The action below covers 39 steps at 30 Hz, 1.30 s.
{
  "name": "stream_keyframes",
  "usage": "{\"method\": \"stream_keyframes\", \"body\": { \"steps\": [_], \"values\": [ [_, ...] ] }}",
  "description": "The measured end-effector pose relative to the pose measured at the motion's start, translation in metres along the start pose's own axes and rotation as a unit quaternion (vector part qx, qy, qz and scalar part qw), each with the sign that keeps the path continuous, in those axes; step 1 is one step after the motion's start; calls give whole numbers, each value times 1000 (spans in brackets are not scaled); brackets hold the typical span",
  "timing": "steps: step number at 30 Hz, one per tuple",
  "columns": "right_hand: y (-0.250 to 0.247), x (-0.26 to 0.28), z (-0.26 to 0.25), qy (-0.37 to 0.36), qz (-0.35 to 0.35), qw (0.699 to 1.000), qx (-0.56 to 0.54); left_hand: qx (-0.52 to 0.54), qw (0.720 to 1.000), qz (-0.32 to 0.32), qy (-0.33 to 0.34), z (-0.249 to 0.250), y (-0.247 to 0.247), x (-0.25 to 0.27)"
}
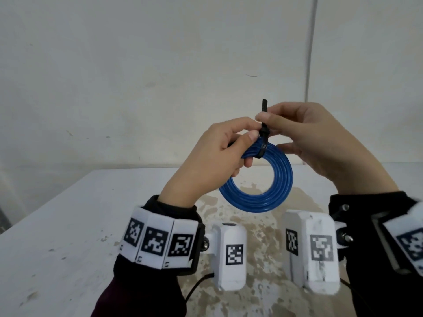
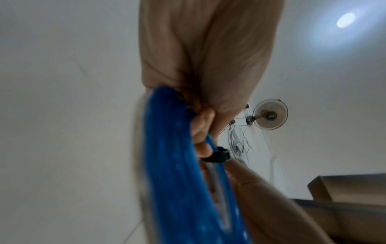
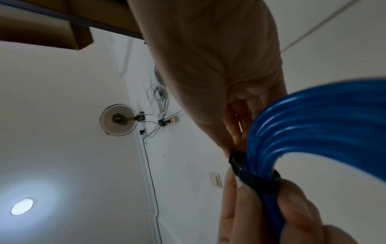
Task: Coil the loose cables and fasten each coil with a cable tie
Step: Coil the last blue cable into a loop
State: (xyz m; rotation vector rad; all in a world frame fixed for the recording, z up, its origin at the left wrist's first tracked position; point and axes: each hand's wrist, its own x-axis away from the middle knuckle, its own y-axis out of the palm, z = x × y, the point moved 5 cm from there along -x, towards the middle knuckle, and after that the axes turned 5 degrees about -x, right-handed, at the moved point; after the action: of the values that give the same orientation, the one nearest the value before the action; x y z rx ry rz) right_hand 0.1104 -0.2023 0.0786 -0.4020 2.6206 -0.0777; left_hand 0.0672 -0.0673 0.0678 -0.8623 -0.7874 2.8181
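A blue cable wound into a round coil (image 1: 258, 186) hangs in the air above the white table (image 1: 68, 225). My left hand (image 1: 219, 154) grips the coil at its upper left, fingers curled round the strands. A black cable tie (image 1: 263, 136) wraps the coil at the top, its free end sticking straight up. My right hand (image 1: 297, 133) pinches that tie between thumb and forefinger just above the coil. In the left wrist view the blue coil (image 2: 177, 165) and the tie (image 2: 217, 156) show close up. The right wrist view shows the tie (image 3: 248, 175) looped round the blue strands (image 3: 313, 118).
The table top is white with worn brownish patches (image 1: 256, 225) below the hands. A plain pale wall (image 1: 160, 65) stands behind it. Both wrists wear white marker bands and camera housings (image 1: 229, 250). A wall fan (image 2: 269, 113) shows in the wrist views.
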Motion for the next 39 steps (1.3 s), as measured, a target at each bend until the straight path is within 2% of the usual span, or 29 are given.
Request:
{"method": "stream_keyframes", "body": {
  "steps": [3, 6, 13, 18, 24, 33, 36, 39],
  "values": [
    [-4, 0, -1, -14, -7, 999, 29, 0, 1000, -6, -3, -2, 7, -1],
    [-4, 0, 4, 8, -27, 999, 20, 2, 1000, -4, -3, -3, 12, -2],
    [1, -5, 3, -70, 55, 995, 51, -7, 998, 58, -21, -6, 20, -5],
    [6, -5, 2, -77, 57, 994, 49, 35, 995, 92, -30, -5, 20, -7],
    [3, -6, 7, -73, 82, 991, 80, 19, 996, 85, -24, -6, 22, -6],
    [-3, -9, 13, -80, 145, 978, 125, -10, 997, 47, -58, -11, 24, -7],
    [-6, -6, 0, -105, 147, 978, 105, 92, 995, 18, -38, -7, 14, -6],
    [-13, -1, -11, -127, 147, 979, 67, 196, 978, -52, -40, -7, 15, -4]
  ]
}}
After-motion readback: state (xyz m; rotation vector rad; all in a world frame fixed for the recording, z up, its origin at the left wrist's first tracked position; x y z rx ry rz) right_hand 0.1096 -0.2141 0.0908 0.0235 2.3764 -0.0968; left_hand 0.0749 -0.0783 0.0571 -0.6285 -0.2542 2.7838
